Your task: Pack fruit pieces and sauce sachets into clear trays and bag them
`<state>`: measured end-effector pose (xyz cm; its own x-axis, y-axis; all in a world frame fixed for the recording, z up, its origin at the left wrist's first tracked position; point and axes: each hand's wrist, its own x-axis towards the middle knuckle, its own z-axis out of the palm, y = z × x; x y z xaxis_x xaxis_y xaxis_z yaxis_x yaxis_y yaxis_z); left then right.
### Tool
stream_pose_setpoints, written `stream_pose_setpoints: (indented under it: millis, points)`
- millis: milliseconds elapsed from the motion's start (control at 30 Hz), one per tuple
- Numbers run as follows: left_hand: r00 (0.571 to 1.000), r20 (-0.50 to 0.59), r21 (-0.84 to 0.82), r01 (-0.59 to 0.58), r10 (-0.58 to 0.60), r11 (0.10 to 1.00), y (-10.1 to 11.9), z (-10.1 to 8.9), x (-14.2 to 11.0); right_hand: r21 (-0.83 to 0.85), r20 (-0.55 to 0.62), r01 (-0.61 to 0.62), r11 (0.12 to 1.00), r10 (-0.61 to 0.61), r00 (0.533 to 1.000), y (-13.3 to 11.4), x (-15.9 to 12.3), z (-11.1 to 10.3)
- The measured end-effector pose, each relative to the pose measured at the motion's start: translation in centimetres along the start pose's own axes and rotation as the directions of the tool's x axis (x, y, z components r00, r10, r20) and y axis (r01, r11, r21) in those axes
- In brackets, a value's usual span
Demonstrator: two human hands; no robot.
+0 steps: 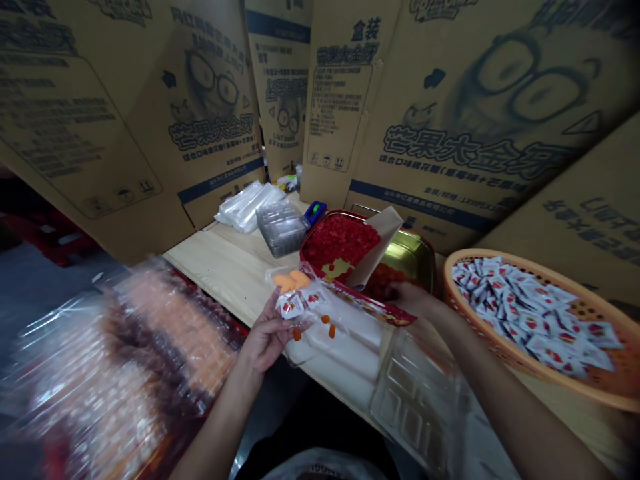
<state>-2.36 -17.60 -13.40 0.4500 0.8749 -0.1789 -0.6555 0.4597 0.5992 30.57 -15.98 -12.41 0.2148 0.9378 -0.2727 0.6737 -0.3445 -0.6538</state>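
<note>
Our left hand [265,337] is clenched and its fingers grasp a clear plastic bag [300,293] near the open end. Inside the bag, we see orange pieces [293,280] and small white sachets [293,307], and a few more orange bits [326,327] lie lower, but we cannot tell if they are inside it. Our right hand [410,298] is at the far side of the red-edged package, close to a folded paper scoop [375,243]; we cannot tell if its fingers grasp something. Behind the scoop, a gold tray [415,253] holds many red pieces [340,243]. To the right, an orange basket [480,259] is full of sachets [530,320]. On the counter [215,267], there are stacked plastic boxes [281,227], and cardboard sheets [450,120] stand behind.
</note>
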Motion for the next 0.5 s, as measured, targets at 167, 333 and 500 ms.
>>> stream_pose_setpoints:
  millis: [167, 333, 500]
  points:
    - [1.000, -0.022, 0.014, -0.004, 0.004, 1.000, 0.1, 0.2, 0.2, 0.141, -0.116, -0.008, 0.990, 0.024, 0.993, 0.4, 0.3, 0.6]
    - [1.000, -0.011, 0.000, -0.007, 0.007, 1.000, 0.0, -0.1, 0.5, 0.297, -0.200, -0.031, 0.954, 0.094, 0.975, 0.9, 0.1, 0.3]
    - [1.000, 0.000, 0.013, -0.024, 0.024, 1.000, -0.3, -0.2, 0.8, 0.550, -0.191, 0.030, 0.835, 0.091, 0.977, -2.2, -2.5, 0.1]
